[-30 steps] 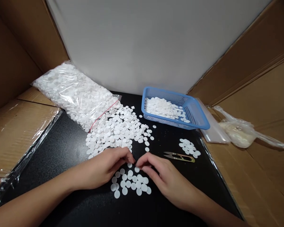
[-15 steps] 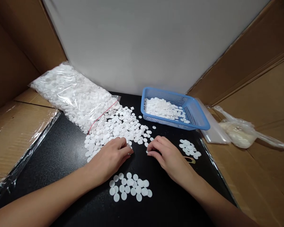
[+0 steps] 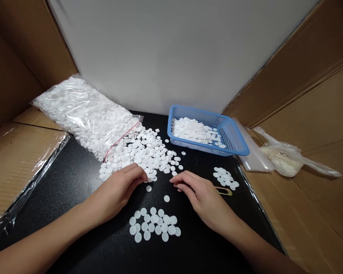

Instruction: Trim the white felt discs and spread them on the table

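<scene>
i have the bare left hand (image 3: 121, 188) with its fingers bent down at the near edge of a spilled heap of white discs (image 3: 143, 152), and the bare right hand (image 3: 198, 190) curled low over the black speckled tabletop (image 3: 148, 260), thumb and forefinger close to each other. i cannot tell from here whether either one is pinching anything, because the fingertips hide what lies under them. the small round flat white discs (image 3: 154, 219) are spread toward me in a loose group, some overlapping; one single white disc (image 3: 166, 198) lies alone between the hands, and another white disc (image 3: 149, 188) sits just beside the left fingertips.

i'd judge each disc very light and thin, probably stiff enough to keep its shape, though i can't make out whether it is felt, paper or plastic. lying that flat, they offer only a slim rim, so i'd take hold at opposite edges with thumb and forefinger, or press lightly on the face and slide. where they overlap, the raised edge should be the easier catch, but a neighbour could drag along or skid off the slick-looking surface
</scene>
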`<state>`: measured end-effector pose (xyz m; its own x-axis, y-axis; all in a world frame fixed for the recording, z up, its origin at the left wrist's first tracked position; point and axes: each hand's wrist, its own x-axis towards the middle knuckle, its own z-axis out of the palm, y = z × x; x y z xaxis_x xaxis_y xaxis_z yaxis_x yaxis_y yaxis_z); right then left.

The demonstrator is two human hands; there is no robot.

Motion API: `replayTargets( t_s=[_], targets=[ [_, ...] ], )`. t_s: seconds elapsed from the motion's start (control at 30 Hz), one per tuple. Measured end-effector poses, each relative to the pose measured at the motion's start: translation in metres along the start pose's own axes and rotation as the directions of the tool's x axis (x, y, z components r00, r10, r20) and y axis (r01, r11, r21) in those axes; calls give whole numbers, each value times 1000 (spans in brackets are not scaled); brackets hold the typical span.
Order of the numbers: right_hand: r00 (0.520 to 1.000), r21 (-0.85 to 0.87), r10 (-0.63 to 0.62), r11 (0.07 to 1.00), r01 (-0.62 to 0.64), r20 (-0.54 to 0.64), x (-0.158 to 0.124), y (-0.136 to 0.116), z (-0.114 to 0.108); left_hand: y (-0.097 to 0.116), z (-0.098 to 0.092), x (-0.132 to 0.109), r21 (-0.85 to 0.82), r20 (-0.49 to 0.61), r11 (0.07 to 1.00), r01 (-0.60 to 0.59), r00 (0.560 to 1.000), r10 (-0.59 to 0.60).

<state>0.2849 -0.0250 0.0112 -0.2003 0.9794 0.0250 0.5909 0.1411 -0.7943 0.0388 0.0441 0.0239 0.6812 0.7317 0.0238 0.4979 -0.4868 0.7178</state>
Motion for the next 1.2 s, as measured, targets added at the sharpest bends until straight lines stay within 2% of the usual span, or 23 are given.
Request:
replayTargets(
  t_s=[0.07, 0.13, 0.33, 0.4, 0.53, 0.6, 0.67, 0.77, 0.9, 0.97, 1.1, 1.2],
  targets=[
    [999, 1, 14, 1000, -14, 38, -1, -2, -2, -1, -3, 0, -31, -26, 999, 41, 999, -42],
    [994, -4, 29, 1000, -28, 107, -3, -7, 1, -1, -2, 0, -69, 8, 996, 64, 998, -63],
    [965, 53, -10, 999, -4, 261, -2, -26, 15, 6, 6, -7, -20, 162, 1000, -14, 987, 18],
    [969, 36, -28, 999, 20, 246, 4, -26, 15, 9, 4, -9, -26, 204, 999, -19, 979, 24],
    [994, -120, -70, 989, 80, 86, 24, -15, 19, 13, -3, -11, -107, 316, 994, 23, 949, 12],
    [990, -196, -134, 970, 141, 48, 32, -10, 25, 11, -5, -10, -107, 272, 994, 30, 962, 0],
    [980, -245, -197, 949, 199, 32, 37, -9, 30, 7, -5, -9, -66, 154, 997, 25, 988, -15],
    [981, -211, -189, 958, 195, 49, 35, -13, 32, -2, 0, -7, 62, 35, 998, 12, 999, -14],
    [983, -41, -14, 999, 22, 183, 27, -19, 22, -7, 9, -2, 275, 37, 961, -35, 999, 26],
    [974, -21, 56, 998, -52, 218, 26, -19, 16, -6, 14, 2, 368, 46, 928, -63, 998, 50],
    [978, -125, 104, 989, -82, 179, 30, -12, 11, -6, 21, 7, 532, 42, 830, -168, 984, 172],
    [980, -163, 86, 985, -57, 177, 31, -10, 12, -5, 22, 7, 577, 51, 785, -227, 969, 243]
  ],
)
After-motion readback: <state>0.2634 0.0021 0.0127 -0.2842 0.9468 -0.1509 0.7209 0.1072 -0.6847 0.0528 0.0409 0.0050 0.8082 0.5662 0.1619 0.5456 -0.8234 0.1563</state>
